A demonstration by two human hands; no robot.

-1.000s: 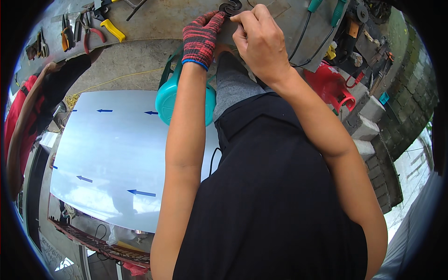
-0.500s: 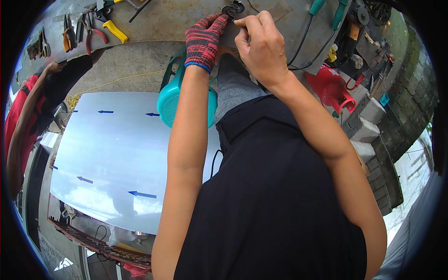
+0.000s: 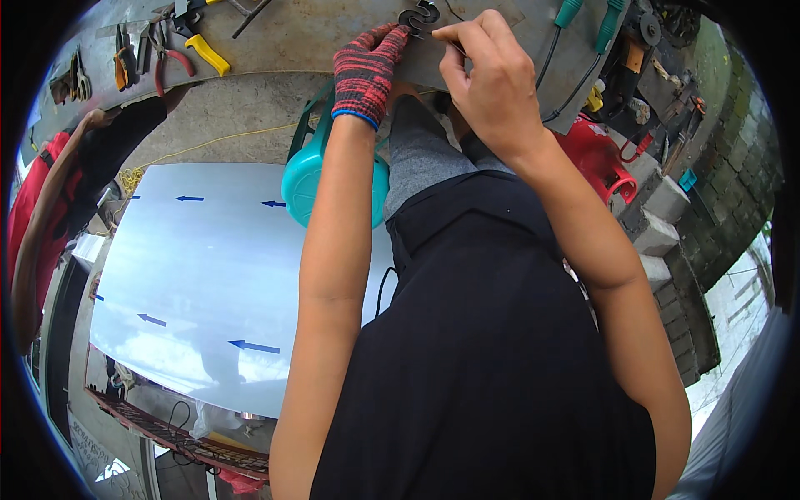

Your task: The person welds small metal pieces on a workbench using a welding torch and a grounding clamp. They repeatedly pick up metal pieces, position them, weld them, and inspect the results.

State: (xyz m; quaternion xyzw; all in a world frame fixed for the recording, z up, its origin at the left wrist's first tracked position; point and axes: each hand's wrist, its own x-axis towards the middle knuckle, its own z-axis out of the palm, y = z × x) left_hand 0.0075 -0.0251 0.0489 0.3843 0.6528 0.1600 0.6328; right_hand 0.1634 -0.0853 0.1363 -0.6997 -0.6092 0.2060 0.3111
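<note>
My left hand (image 3: 364, 77), in a red and black knit glove with a blue cuff, is closed with its fingertips on a small dark S-shaped metal piece (image 3: 422, 13) over the workbench. The fingers cover part of that piece. My bare right hand (image 3: 493, 79) hovers just to the right of it, thumb and forefinger pinched together. Something thin may be between those fingertips, but it is too small to make out. A small gap separates the right fingertips from the metal piece.
The grey metal workbench (image 3: 275, 52) holds yellow-handled cutters (image 3: 207, 55), red-handled pliers (image 3: 178, 62) and orange-handled pliers (image 3: 125, 65) at left. Green-handled cabled tools (image 3: 607, 25) lie right. Below are a teal plastic stool (image 3: 333, 183), a large sheet (image 3: 200, 267), a red tank (image 3: 596, 158) and, at left, another person (image 3: 50, 192).
My right hand has drawn back to the right, away from the S-shaped piece, its fingers still pinched. My left hand stays on the piece, almost unmoved.
</note>
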